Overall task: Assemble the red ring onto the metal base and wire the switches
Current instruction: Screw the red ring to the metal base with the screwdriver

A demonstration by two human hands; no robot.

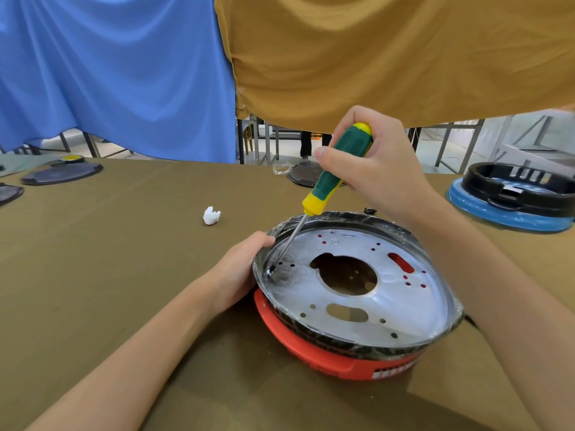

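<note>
The round metal base (pixel 389 293), wrapped in clear film, sits tilted on the red ring (pixel 314 353) on the table. My left hand (pixel 241 272) grips the base's left rim, thumb over the edge. My right hand (pixel 376 164) holds a green and yellow screwdriver (pixel 339 169) by its handle. Its shaft slants down to the left, and the tip rests on a screw (pixel 270 272) near the base's left edge. No switches or wires are clearly visible.
A crumpled white scrap (pixel 211 215) lies on the olive cloth table (pixel 124 244). A black ring on a blue ring (pixel 510 197) stands at the far right. Dark round covers (pixel 62 174) lie at the far left. Blue and mustard cloths hang behind.
</note>
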